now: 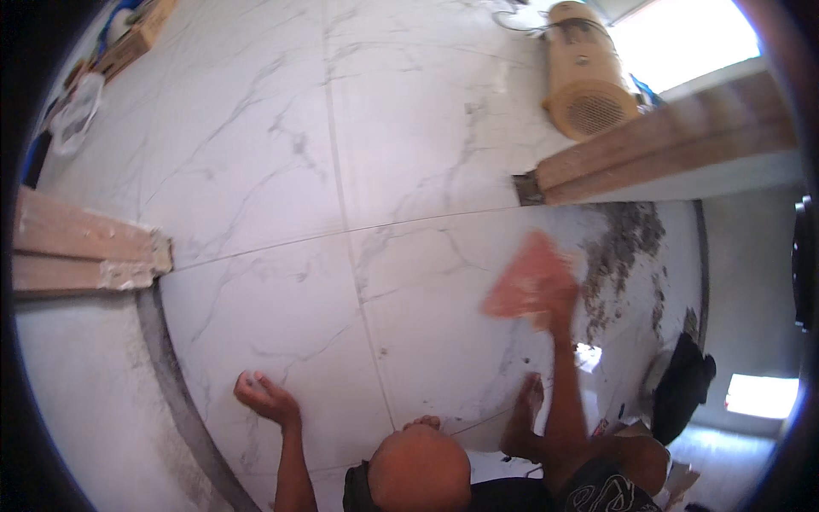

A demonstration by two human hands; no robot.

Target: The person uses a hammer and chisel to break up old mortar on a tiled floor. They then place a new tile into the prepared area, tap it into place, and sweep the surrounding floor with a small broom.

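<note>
My right hand (556, 299), blurred by motion, is closed on a flat reddish-pink cloth (529, 277). The cloth lies over the white marbled tile floor (426, 269), just left of a patch of dark grey, crumbly dirt (630, 243). Over the tiles on the left, my left hand (266, 398) has its fingers curled in. Whether something small sits in those fingers I cannot make out.
Wooden door-frame posts stand at left (85, 243) and right (665, 141). Beyond the right post lies a tan cylindrical tank (584, 72). A black cloth-like heap (682, 388) rests at lower right. Cartons (132, 43) and a plastic bag (78, 115) are at far left.
</note>
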